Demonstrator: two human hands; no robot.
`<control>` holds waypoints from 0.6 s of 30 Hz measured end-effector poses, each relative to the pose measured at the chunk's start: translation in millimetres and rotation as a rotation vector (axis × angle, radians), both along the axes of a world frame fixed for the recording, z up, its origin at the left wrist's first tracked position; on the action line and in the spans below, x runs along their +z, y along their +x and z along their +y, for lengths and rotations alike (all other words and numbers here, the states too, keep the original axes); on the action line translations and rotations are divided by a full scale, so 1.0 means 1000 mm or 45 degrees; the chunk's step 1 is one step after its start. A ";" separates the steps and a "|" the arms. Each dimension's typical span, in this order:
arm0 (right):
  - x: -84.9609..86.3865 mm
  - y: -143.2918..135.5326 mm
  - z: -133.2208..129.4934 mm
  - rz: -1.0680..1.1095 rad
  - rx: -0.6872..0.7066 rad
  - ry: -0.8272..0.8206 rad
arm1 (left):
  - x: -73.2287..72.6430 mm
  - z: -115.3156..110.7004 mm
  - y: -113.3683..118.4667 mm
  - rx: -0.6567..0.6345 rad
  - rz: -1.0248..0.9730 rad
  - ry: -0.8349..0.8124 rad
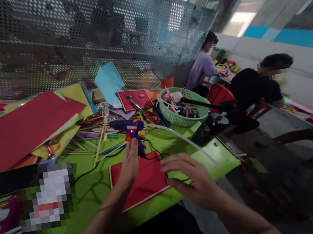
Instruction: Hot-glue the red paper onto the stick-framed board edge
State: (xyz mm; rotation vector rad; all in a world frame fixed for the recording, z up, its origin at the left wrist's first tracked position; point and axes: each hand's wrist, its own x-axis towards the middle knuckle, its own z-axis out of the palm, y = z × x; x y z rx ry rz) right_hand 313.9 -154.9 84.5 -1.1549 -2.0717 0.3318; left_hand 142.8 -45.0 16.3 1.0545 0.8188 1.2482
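My left hand (131,158) is wrapped round the handle of a dark blue glue gun (126,125), its small red light glowing. The gun's nozzle points left, and a long clear glue stick (173,132) curves out of its back to the right. Below it lies a red board (145,180) with a pale edge, flat on the green table (96,205). My right hand (194,178) hovers at the board's right edge, fingers apart and holding nothing. A black cord (87,174) runs from near the gun's handle across the table.
A green basket (172,116) of craft bits stands behind, beside a black camera-like device (210,126). Coloured paper sheets (27,127) and thin sticks crowd the left and back. A perforated metal screen (132,37) closes the far side. Two people sit at right.
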 end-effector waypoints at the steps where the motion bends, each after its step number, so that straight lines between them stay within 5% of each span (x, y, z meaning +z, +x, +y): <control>1: -0.010 -0.006 0.001 0.049 -0.008 -0.069 | 0.000 -0.001 0.001 -0.011 -0.015 -0.010; 6: -0.045 -0.007 0.042 0.336 -0.294 -0.128 | 0.001 -0.013 0.008 -0.113 -0.085 -0.058; 10: -0.053 0.002 0.067 0.673 -0.003 -0.602 | -0.003 -0.027 0.019 -0.274 -0.125 -0.073; 13: -0.057 0.005 0.062 0.893 0.042 -0.870 | -0.008 -0.039 0.027 -0.405 -0.042 -0.053; 18: -0.061 0.013 0.041 1.018 -0.177 -1.017 | -0.012 -0.053 0.033 -0.669 0.104 0.009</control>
